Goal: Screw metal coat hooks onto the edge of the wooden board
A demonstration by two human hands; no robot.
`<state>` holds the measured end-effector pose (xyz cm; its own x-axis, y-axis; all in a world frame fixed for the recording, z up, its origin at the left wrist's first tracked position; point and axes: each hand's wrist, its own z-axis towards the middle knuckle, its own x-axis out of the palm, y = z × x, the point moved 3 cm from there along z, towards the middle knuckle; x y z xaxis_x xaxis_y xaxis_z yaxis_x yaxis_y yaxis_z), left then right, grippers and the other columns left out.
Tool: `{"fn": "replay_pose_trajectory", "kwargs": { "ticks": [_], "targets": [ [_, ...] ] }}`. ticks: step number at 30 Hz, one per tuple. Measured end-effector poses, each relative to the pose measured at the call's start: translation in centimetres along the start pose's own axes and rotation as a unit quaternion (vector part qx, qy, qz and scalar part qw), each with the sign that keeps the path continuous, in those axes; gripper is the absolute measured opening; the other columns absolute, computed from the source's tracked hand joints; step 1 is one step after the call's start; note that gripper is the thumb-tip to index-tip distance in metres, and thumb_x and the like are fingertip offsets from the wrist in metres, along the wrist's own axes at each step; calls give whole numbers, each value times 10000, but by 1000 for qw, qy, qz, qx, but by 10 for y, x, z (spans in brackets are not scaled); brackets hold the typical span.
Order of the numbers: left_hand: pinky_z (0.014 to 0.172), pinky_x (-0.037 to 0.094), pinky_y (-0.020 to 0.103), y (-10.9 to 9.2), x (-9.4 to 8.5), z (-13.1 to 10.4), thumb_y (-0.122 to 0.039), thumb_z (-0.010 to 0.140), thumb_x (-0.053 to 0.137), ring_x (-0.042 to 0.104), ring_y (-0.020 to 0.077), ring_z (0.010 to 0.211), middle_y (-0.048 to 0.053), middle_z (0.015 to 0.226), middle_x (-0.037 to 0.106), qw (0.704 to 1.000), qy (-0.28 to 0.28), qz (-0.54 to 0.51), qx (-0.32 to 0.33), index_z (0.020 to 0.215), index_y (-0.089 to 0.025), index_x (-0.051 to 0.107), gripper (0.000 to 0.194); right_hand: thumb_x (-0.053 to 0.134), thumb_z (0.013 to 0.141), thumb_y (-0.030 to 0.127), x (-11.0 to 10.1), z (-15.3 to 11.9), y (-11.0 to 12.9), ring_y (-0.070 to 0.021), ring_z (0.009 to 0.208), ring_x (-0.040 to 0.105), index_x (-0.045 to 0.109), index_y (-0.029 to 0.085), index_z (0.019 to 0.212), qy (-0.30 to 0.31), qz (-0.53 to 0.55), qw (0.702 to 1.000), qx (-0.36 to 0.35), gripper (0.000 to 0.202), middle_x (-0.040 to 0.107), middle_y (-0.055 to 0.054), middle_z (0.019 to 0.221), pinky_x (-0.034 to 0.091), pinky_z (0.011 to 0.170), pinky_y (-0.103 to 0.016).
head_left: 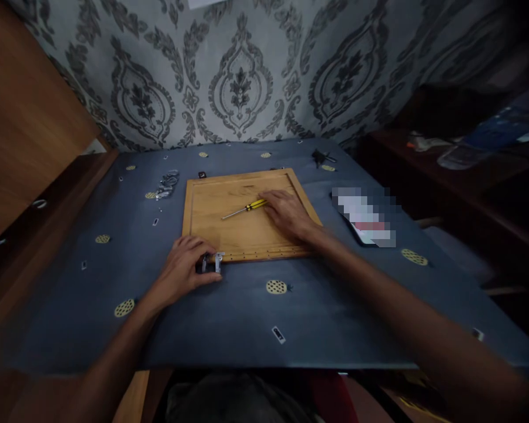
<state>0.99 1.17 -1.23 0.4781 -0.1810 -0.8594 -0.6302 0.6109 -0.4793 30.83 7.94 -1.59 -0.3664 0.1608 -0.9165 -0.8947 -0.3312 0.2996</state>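
From the head view, which looks down over the table, I see the two hands working apart from each other at a wooden panel (224, 238). It lies flat in the middle of the blue tablecloth (330, 320), a row of small dark holes (255, 255) along its near edge. The left hand (186, 261) is at the near left corner, fingers over the wood and thumb below, closed about a metal hinge (219, 262) that sits against the edge there. The right hand (286, 212) rests on the panel's right half, its fingers closed over the yellow handle of a screwdriver (256, 204), whose shaft points left and toward the near side, above the wood; I can't tell whether its tip touches. Over to the left lies a little heap of metal pieces (168, 183), well apart from the hands. A small dark block (202, 175) shows just beside the panel's far edge. Beyond the far right corner there's a dark object (321, 157), too dim for me to make out. To the right of the panel lies a phone (364, 220), its screen pixelated, and behind everything hangs a patterned grey backdrop (240, 88)
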Motion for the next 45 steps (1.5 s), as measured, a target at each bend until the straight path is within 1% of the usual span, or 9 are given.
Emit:
{"fn": "replay_pose_trajectory", "kwargs": {
  "ticks": [5, 9, 11, 13, 15, 17, 19, 27, 45],
  "targets": [
    [1016, 460, 443, -2, -3, 2, -504, 810, 870, 658, 274, 1078, 38, 1090, 723, 1000, 23, 3, -9, 1062, -248, 717, 390, 609, 925, 186, 0, 2, 0, -331, 1124, 673, 751, 143, 1097, 10, 21, 1000, -9, 227, 765, -168, 1120, 513, 1016, -470],
    [1033, 440, 441, -4, -5, 4, -499, 822, 862, 651, 268, 1082, 28, 1091, 723, 999, 39, 5, -14, 1050, -244, 699, 378, 716, 878, 268, -7, -10, 8, -251, 866, 704, 762, 192, 960, -51, 178, 982, 20, 121, 762, -74, 917, 536, 782, -364],
    [1029, 438, 443, -5, -5, 4, -508, 823, 858, 647, 269, 1081, 25, 1084, 722, 999, 43, 6, -13, 1036, -243, 693, 377, 753, 880, 357, -15, -20, 20, -191, 729, 677, 747, 197, 955, -107, 308, 945, 44, 177, 732, -40, 852, 521, 655, -314],
    [1020, 439, 443, -5, -5, 4, -516, 814, 863, 644, 268, 1067, 21, 1061, 719, 999, 37, 7, -13, 1025, -244, 696, 383, 837, 818, 470, -24, -29, 36, -138, 606, 637, 722, 208, 922, -158, 427, 888, 64, 304, 694, -3, 796, 489, 537, -268],
    [1014, 441, 445, -5, -4, 4, -514, 799, 877, 644, 265, 1044, 21, 1037, 714, 999, 30, 8, -11, 1015, -240, 701, 391, 879, 780, 519, -33, -38, 55, -105, 549, 607, 703, 214, 894, -197, 496, 842, 81, 370, 654, 29, 716, 481, 507, -238],
    [1014, 444, 446, -5, -4, 4, -510, 797, 880, 643, 262, 1029, 24, 1030, 708, 1000, 26, 6, -8, 1012, -235, 704, 391, 829, 821, 591, -38, -46, 71, -77, 495, 568, 673, 214, 864, -235, 546, 800, 87, 410, 630, 42, 689, 459, 465, -217],
    [1015, 446, 446, -5, -3, 3, -513, 814, 864, 640, 257, 1023, 27, 1030, 700, 1000, 23, 4, -5, 1019, -233, 705, 382, 736, 895, 630, -38, -53, 84, -69, 478, 561, 626, 219, 861, -249, 569, 779, 83, 427, 666, 26, 738, 433, 427, -209],
    [1019, 445, 449, -4, -4, 3, -539, 838, 830, 634, 256, 1042, 30, 1046, 699, 999, 27, 15, -7, 1025, -234, 699, 381, 603, 1000, 602, -17, -73, 101, -90, 535, 642, 545, 253, 963, -249, 535, 805, 64, 356, 724, -7, 900, 487, 433, -226],
    [1021, 446, 463, -6, -7, 5, -550, 831, 831, 629, 280, 1073, 38, 1061, 700, 999, 48, 11, -19, 1034, -237, 704, 395, 587, 1009, 606, -8, -70, 108, -75, 506, 632, 532, 249, 982, -223, 549, 804, 49, 362, 721, 5, 890, 508, 437, -210]
  ]
}}
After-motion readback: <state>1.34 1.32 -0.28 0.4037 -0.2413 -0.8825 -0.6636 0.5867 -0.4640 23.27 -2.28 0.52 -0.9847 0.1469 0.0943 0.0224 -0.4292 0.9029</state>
